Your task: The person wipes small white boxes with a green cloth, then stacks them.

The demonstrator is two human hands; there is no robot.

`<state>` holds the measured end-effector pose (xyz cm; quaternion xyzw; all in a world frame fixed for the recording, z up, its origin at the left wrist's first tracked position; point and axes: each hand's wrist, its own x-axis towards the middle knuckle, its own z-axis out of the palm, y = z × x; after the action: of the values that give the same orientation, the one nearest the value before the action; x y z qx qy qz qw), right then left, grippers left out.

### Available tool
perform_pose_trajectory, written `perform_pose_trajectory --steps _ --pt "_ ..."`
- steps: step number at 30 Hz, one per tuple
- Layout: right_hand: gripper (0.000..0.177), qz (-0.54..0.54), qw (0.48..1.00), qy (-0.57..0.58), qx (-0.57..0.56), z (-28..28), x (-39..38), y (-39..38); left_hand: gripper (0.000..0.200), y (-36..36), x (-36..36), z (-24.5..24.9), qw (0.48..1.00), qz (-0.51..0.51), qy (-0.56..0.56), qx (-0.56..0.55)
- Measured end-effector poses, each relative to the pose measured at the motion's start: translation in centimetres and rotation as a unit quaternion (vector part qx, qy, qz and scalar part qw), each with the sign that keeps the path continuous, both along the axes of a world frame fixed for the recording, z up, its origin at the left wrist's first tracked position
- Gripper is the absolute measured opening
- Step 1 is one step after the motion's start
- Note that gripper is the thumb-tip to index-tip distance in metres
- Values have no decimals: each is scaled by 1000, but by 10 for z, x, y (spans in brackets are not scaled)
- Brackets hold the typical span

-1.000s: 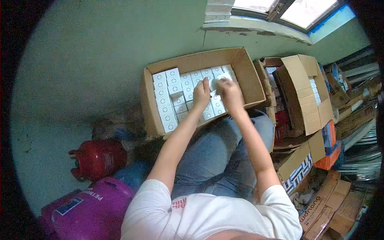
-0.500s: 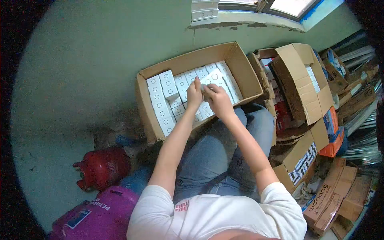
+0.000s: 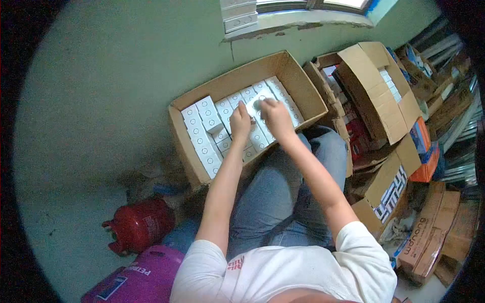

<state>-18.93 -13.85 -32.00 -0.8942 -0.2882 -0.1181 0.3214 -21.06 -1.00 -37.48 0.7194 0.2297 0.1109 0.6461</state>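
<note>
A large cardboard box (image 3: 199,91) in front of me holds rows of white electrical back boxes (image 3: 202,146) with round knockout marks. Over the rows, my left hand (image 3: 241,123) is closed at the near edge of one white electrical box (image 3: 261,96), its thumb pointing up. My right hand (image 3: 277,118) is beside it, fingers curled in at the box's face. A small greyish patch shows at those fingertips; whether they pinch something is hard to make out. One pair of boxes at the left stands higher than its neighbours.
Opened cartons (image 3: 371,86) crowd the right side, with a brown carton (image 3: 422,232) nearer me. Left of my legs are a red gas cylinder (image 3: 144,224) and a purple one (image 3: 139,275). More white boxes (image 3: 240,20) are stacked by the window.
My right hand has moved slightly away from my left, opening a gap between them. The white electrical box between them sits a little further left in view. The whole view has also shifted slightly.
</note>
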Motion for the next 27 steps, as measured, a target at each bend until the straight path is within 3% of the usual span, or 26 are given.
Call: perform_pose_trajectory --steps 3,7,9,11,12,13,15,17,19,22,25,27 --pt "20 -83 994 -66 34 2 20 -7 57 -1 -2 2 1000 -5 -3 24" --pt "22 21 999 17 -18 0 -6 4 58 -2 -3 3 999 -6 -4 51" --pt "21 56 996 -40 57 -2 -18 10 58 -3 2 1 995 -17 -36 88" --pt "19 74 994 -12 84 4 -6 3 57 1 -1 -1 989 -27 -62 130" --pt "19 19 998 -14 66 0 0 -1 57 -5 -6 15 996 -36 -27 77" --pt "17 -34 999 -11 26 11 3 -5 56 -5 -5 8 988 -32 -45 144" --pt "15 -122 990 -60 39 -6 19 -12 53 -5 -1 -14 990 -45 -35 127" --pt "13 -136 989 -59 7 -8 18 -8 53 -7 2 -32 976 -6 -111 184" --pt "18 -37 999 22 13 7 -2 1 50 -5 3 -28 991 -46 -60 114" --pt "27 8 1000 -3 29 -2 -22 16 48 -1 7 -40 991 -18 -82 -103" --pt "24 -49 997 -24 63 -4 -9 11 46 -6 -7 -4 989 -40 -86 -111" --pt "21 -108 992 -31 61 -4 8 -2 44 -3 -5 -16 991 -82 -52 -94"
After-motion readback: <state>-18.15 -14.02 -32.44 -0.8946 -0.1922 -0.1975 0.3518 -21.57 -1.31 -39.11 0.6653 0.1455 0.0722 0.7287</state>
